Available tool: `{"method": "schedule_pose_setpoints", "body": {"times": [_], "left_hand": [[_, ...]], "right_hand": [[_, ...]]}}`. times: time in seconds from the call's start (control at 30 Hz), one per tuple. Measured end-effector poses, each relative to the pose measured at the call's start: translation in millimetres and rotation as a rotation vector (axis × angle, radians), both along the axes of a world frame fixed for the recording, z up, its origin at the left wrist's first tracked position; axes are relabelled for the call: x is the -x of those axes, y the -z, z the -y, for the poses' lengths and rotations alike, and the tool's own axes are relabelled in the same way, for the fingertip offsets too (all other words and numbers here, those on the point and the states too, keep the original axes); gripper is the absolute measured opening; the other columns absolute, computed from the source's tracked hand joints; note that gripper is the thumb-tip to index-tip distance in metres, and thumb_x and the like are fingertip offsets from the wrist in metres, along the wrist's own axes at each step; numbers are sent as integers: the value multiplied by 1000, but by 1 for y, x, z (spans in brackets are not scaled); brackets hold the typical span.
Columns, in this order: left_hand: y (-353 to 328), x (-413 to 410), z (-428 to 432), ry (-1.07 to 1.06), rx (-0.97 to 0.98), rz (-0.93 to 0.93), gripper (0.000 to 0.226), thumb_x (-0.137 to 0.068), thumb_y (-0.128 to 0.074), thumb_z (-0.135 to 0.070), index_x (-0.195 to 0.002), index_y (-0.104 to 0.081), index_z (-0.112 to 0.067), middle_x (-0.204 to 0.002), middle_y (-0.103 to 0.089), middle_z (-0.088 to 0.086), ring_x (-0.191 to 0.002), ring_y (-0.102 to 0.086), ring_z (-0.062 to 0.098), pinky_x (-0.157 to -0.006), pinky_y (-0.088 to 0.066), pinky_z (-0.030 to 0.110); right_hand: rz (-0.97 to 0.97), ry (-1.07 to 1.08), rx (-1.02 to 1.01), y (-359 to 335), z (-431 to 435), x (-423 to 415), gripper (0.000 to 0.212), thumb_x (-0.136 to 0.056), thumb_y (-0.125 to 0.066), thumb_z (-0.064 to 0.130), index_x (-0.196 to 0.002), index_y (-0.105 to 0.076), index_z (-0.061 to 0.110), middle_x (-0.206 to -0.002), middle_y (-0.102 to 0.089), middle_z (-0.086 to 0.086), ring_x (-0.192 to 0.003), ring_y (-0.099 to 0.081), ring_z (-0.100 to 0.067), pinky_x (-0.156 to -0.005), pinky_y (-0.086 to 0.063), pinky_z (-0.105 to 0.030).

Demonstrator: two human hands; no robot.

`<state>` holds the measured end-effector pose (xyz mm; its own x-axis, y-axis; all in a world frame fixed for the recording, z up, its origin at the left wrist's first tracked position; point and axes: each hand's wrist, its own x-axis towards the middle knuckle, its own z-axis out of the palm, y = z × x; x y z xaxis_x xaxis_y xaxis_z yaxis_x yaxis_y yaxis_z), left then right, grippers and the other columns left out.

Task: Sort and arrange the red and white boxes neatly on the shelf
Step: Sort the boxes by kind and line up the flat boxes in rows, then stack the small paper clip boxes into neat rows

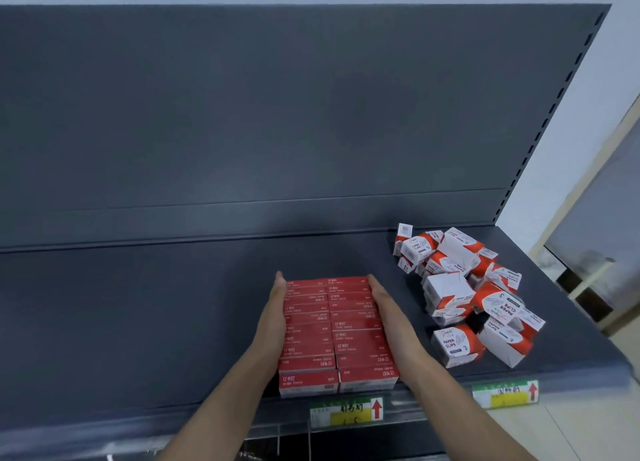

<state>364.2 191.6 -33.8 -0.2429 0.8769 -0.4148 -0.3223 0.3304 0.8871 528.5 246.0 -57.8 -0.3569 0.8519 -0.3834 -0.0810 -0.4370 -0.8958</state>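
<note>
Several flat red boxes [337, 336] lie in two neat columns on the dark grey shelf [138, 322], reaching from near the front edge toward the back. My left hand [275, 315] lies flat against the block's left side, and my right hand [388, 311] presses flat against its right side, fingers straight. To the right, several red and white paper clip boxes [467, 294] sit in a loose, jumbled heap, some tilted or on their sides.
The shelf's tall grey back panel [277, 114] rises behind. Two price labels with red arrows, one [346, 413] below the red boxes and another [505, 394] below the heap, hang on the front edge. Bare shelf stretches to the left. A pale wall and doorway [595, 252] are at right.
</note>
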Motion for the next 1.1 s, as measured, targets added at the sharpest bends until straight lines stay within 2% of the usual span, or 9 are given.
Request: {"method": "schedule_pose_setpoints", "body": {"times": [0.1, 0.17, 0.23, 0.3, 0.4, 0.77, 0.97, 1.03, 1.1], "left_hand": [[2, 5, 2, -6, -35, 55, 67, -90, -29, -65, -97, -67, -10, -97, -73, 14, -79, -71, 24, -69, -58, 32], [5, 4, 9, -27, -86, 76, 50, -96, -23, -54, -82, -59, -23, -65, -73, -10, -58, -68, 0, -59, -53, 18], [6, -2, 16, -29, -104, 86, 44, -98, -21, -49, -79, -55, -28, -52, -67, -17, -50, -64, -4, -50, -51, 15], [8, -8, 21, 4, -92, 76, 48, -95, -25, -54, -88, -63, -25, -66, -73, -6, -61, -70, 9, -52, -55, 22], [10, -10, 22, 7, -86, 68, 51, -93, -29, -59, -94, -64, -23, -76, -74, 0, -69, -72, 18, -59, -57, 31], [6, -11, 23, -20, -75, 20, 49, -92, -29, -59, -97, -64, -24, -77, -74, 0, -67, -72, 18, -56, -57, 30], [4, -14, 25, -40, -56, 14, 47, -91, -31, -61, -92, -63, -26, -78, -73, 2, -67, -71, 18, -58, -54, 30], [3, -12, 25, -62, -31, 21, 51, -89, -35, -64, -102, -63, -24, -87, -74, 3, -74, -71, 21, -62, -56, 33], [5, -8, 23, -73, -40, -67, 58, -86, -42, -64, -131, -48, -28, -119, -63, 1, -94, -66, 20, -78, -53, 37]], "right_hand": [[2, -5, 19, 0, -7, -3, 49, -90, -42, 60, -128, -49, 30, -119, -64, -5, -105, -65, -24, -100, -47, -46], [-8, 16, 36, 3, -8, -5, 52, -84, -46, 65, -123, -48, 32, -124, -59, 0, -106, -63, -20, -101, -45, -45], [11, 20, 37, 2, -2, -4, 62, -86, -43, 64, -138, -41, 30, -131, -58, -2, -109, -64, -22, -99, -48, -45], [13, 1, 36, 2, 1, -2, 58, -92, -38, 60, -142, -36, 31, -129, -60, -4, -108, -65, -23, -92, -52, -42], [22, -6, 39, 3, 3, 0, 56, -94, -35, 57, -144, -32, 33, -136, -54, -3, -114, -60, -23, -100, -46, -45], [58, -18, 13, -1, 6, 0, 57, -93, -36, 57, -144, -30, 32, -137, -53, -1, -117, -57, -23, -104, -43, -47], [42, 1, -40, -13, 14, 2, 50, -99, -32, 44, -146, -19, 38, -133, -49, 6, -116, -54, -19, -104, -41, -44], [97, -18, -69, -19, 17, 2, 52, -99, -32, 45, -147, -15, 36, -134, -46, 8, -117, -52, -16, -105, -40, -41], [293, -79, -227, -28, 22, 1, 59, -97, -32, 48, -149, -8, 34, -149, -33, 7, -132, -41, -15, -113, -31, -39]]}}
